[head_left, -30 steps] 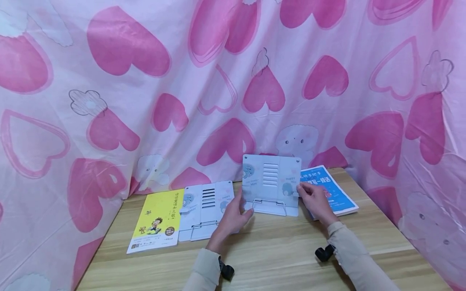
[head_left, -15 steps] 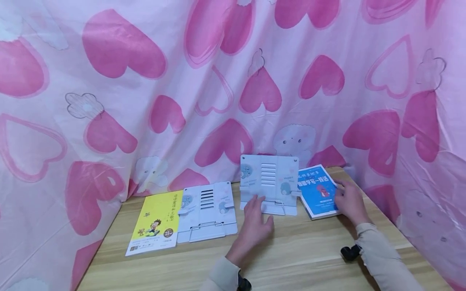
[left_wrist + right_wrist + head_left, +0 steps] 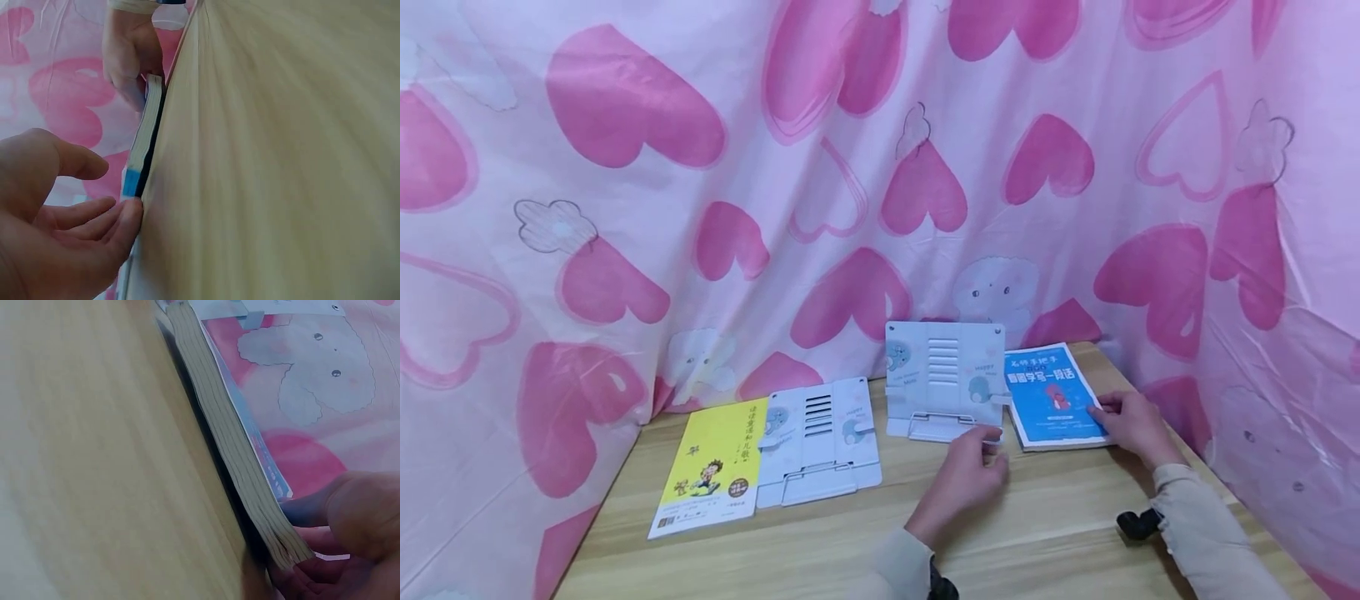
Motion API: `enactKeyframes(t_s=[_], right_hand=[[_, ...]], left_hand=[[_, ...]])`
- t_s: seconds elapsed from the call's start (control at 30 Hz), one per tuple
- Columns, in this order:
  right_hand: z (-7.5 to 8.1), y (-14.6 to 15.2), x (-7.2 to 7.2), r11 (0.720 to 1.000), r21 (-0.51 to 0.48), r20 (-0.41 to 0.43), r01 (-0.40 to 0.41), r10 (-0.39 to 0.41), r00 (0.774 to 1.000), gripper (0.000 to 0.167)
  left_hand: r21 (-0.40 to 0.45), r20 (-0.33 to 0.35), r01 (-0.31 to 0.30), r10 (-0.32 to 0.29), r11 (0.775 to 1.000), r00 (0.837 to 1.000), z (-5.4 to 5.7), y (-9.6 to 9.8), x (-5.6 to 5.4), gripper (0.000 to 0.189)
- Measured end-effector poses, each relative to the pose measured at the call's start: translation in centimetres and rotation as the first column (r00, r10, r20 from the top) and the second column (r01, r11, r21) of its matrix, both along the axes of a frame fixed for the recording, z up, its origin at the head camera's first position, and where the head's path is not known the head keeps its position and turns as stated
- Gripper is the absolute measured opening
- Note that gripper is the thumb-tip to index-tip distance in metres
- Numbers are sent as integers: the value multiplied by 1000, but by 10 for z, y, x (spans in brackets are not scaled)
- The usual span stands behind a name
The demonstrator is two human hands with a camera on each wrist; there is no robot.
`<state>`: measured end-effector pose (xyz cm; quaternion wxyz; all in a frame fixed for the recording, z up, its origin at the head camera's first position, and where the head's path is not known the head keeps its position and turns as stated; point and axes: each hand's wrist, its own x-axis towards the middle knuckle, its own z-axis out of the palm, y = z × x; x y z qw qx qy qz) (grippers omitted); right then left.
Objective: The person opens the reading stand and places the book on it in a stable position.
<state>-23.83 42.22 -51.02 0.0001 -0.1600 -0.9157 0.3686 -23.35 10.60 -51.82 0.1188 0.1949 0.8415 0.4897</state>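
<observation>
A thick blue book (image 3: 1048, 392) lies at the right of the table, its pages' edge (image 3: 219, 412) facing me. My right hand (image 3: 1138, 427) pinches its near right corner, thumb on the cover and fingers underneath; a dark gap runs below the book in the right wrist view. Before the book's left side is my left hand (image 3: 972, 468), thumb and fingers apart and loosely bent. In the left wrist view, the fingertips of that hand (image 3: 56, 219) come right at the book's near left corner. Behind it stands a light-blue metal book stand (image 3: 955, 387), propped upright with its wire rest folded out.
Further left, a second light-blue book stand (image 3: 831, 454) lies lower on the wooden table (image 3: 820, 550). Beside it is a yellow book (image 3: 707, 454), edged against that stand. A pink heart-patterned curtain (image 3: 842, 200) hangs behind and round the table.
Both hands have left the right-hand book stand. The right hand has moved right and taken hold of the blue book's corner; the left has moved right and nearer, towards the book.
</observation>
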Motion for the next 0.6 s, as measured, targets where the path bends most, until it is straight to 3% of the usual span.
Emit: enactKeyframes(t_s=[0.1,0.23,0.37,0.6], right_hand=[[-3,-3,3,1000,4,-11,0,0,1000,56],[-7,-7,7,1000,4,-30,12,-12,999,59],[-7,-9,13,999,-9,-41,40,-40,998,60],[-14,-17,21,990,-20,-124,142,-144,982,51]], left_hand=[[59,65,-17,14,998,998,-5,14,-3,40],[108,97,-71,60,992,993,-8,26,-8,37],[129,135,-128,111,983,985,-6,32,-10,35],[135,183,-140,114,981,976,0,41,-5,22]])
